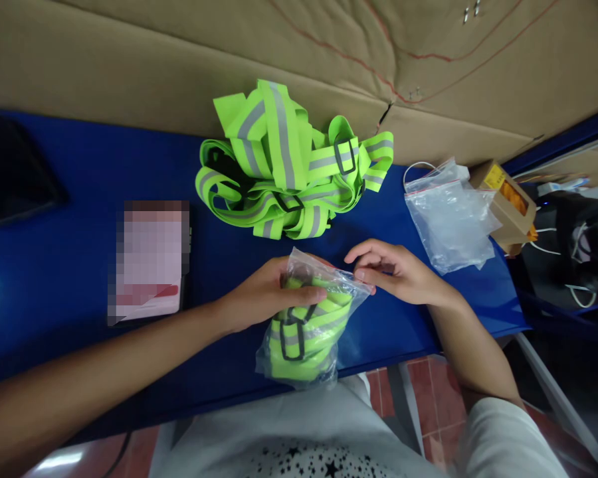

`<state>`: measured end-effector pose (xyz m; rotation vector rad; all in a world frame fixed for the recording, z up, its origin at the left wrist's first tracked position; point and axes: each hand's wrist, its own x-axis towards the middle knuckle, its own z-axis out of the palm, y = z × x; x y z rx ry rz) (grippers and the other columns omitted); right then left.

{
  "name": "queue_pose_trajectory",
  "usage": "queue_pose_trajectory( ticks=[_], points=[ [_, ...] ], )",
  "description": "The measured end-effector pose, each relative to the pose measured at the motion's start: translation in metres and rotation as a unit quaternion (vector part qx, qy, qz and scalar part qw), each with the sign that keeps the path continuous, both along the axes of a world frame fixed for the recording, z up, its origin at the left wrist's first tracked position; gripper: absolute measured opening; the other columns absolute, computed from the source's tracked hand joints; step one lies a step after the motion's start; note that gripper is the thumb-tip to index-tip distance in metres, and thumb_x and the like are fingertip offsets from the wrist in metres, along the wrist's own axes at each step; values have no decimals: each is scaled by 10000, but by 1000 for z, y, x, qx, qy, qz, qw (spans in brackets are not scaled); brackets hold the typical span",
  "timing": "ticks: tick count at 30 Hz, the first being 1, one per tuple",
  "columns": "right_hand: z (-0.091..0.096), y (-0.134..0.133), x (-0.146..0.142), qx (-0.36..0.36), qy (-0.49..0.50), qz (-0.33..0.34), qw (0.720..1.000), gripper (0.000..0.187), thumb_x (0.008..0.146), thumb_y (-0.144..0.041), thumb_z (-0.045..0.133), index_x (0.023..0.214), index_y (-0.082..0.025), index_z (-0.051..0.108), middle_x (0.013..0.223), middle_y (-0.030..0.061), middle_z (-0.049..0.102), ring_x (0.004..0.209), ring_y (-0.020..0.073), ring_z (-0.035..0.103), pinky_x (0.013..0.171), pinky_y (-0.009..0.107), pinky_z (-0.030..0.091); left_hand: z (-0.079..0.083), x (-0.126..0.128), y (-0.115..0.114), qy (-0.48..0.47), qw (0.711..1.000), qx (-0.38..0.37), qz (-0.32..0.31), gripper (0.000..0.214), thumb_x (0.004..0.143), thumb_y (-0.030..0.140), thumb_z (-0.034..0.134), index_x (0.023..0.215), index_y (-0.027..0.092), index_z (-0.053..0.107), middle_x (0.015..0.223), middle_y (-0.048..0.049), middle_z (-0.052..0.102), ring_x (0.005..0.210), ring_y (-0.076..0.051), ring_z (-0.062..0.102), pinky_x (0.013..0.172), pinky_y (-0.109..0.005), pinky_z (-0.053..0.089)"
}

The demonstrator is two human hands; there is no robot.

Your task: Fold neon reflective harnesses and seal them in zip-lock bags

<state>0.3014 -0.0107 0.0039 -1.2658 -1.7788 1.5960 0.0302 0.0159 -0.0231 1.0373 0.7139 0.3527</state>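
Observation:
A clear plastic bag (306, 332) holds a folded neon-green reflective strap with a black buckle, hanging over the near edge of the blue table (80, 279). My left hand (264, 292) grips the bag's upper left side, thumb pressed on the strap inside. My right hand (393, 271) pinches the bag's open top edge at the right with its fingertips. Behind them lies a pile of loose neon-green reflective straps (289, 172) with grey stripes and black buckles.
A stack of empty clear zip bags (448, 216) lies at the right, beside a small cardboard box (505, 202). A blurred-out card or booklet (149, 262) sits at the left. Brown cardboard (179, 60) lines the back. White cables (578, 265) lie far right.

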Motion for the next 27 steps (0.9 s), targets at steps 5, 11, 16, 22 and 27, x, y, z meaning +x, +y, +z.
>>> queue_pose_trajectory(
  ticks=[5, 11, 16, 22, 27],
  points=[
    [8, 3, 6, -75, -30, 67, 995, 301, 959, -444, 689, 957, -143, 695, 775, 16, 685, 643, 90, 642, 552, 177, 531, 0, 0, -4, -21, 998, -48, 27, 533, 756, 386, 886, 1214, 194, 692, 1027, -33, 761, 878, -165, 683, 799, -270, 533],
    [6, 5, 11, -50, -53, 104, 992, 262, 924, -392, 743, 882, -139, 695, 703, -13, 676, 630, 74, 610, 575, 169, 469, 1, 2, -4, 5, 999, -26, 31, 466, 835, 450, 804, 1210, 193, 699, 1044, -34, 761, 912, -165, 673, 814, -262, 506],
    [-1, 10, 11, -41, -68, 172, 982, 277, 922, -394, 742, 853, -129, 697, 682, -21, 658, 600, 65, 566, 563, 173, 436, -4, 1, -3, -2, 999, -29, 35, 424, 861, 431, 778, 1212, 206, 701, 1054, -29, 767, 932, -165, 673, 808, -261, 508],
    [0, 12, 14, -20, -54, 168, 984, 249, 932, -378, 736, 911, -130, 729, 741, 3, 701, 658, 83, 623, 607, 188, 464, -6, 0, -3, -24, 997, -61, 37, 414, 854, 422, 798, 1199, 211, 706, 1071, -36, 779, 947, -174, 704, 843, -279, 528],
    [4, 11, 19, -22, -29, 132, 991, 211, 980, -339, 675, 1006, -139, 737, 824, 28, 747, 714, 104, 690, 617, 196, 501, -6, -1, -4, -39, 996, -74, 23, 508, 819, 435, 834, 1247, 212, 675, 1162, -80, 778, 1067, -257, 729, 937, -374, 544]
  ],
)
